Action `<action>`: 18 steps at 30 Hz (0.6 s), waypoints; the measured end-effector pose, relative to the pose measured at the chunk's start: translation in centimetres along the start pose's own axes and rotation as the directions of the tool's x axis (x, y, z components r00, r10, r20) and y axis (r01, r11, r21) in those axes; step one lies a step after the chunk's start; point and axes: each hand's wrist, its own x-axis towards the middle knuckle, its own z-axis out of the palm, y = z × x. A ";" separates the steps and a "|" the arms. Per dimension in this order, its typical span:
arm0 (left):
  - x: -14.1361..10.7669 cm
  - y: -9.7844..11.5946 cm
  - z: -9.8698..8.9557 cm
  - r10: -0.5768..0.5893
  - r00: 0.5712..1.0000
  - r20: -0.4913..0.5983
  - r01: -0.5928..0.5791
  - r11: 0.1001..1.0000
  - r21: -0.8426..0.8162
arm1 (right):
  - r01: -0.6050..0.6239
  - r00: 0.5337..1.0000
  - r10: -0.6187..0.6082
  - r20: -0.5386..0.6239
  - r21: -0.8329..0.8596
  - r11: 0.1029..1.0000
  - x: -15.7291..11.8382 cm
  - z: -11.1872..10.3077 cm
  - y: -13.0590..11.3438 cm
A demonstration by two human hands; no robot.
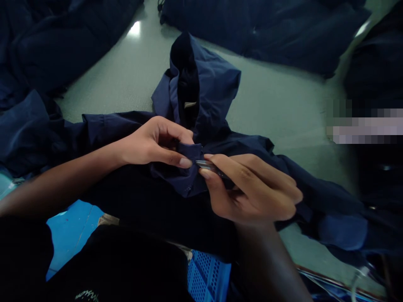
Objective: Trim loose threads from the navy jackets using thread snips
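- Right here, the right hand [252, 188] is closed in a narrow grip, with thumb and forefinger pinching a slim pointed steel tool [209, 167], perhaps tweezers or snips; from here I can't tell which!
- The tool's bright tip juts out from those fingers toward the cloth, right up by the other hand's thumb.
- Over on the other side, the left hand [154, 142] is pinching tight, with the thumb below and the fingers curled over a small folded navy fabric flap [189, 153].
- That flap sits between the two hands, gripped by the left and just beside the steel tip; whether the tip actually touches it, I can't quite make out.
- The flap belongs to a dark navy hooded jacket [217, 142], spread out under both hands with a sleeve running off to each side.
- Its hood [204, 88] lies open beyond the hands, showing a small pale label [190, 105] inside.
- Beneath it all is a pale grey-green work surface [277, 105].
- Big heaps of dark navy garments [261, 33] are piled along the far edge, and more lie off to the left.
- Down by the person's dark-clothed lap [116, 264], there's a bright blue perforated plastic crate [208, 277].
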 end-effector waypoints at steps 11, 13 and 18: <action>-0.1 -0.2 -0.1 0.022 1.000 0.021 -0.022 1.000 0.018 | -0.067 0.998 0.069 -0.017 0.076 0.995 -0.2 0.0 -0.1; -0.1 -0.3 -0.1 0.051 0.999 0.005 -0.051 0.998 0.021 | -0.099 0.995 0.102 -0.023 0.085 0.991 -0.1 0.0 -0.2; 0.0 -0.4 0.1 0.182 0.979 -0.095 -0.174 0.981 0.088 | -0.159 0.987 0.159 0.011 0.151 0.976 0.1 0.0 -0.3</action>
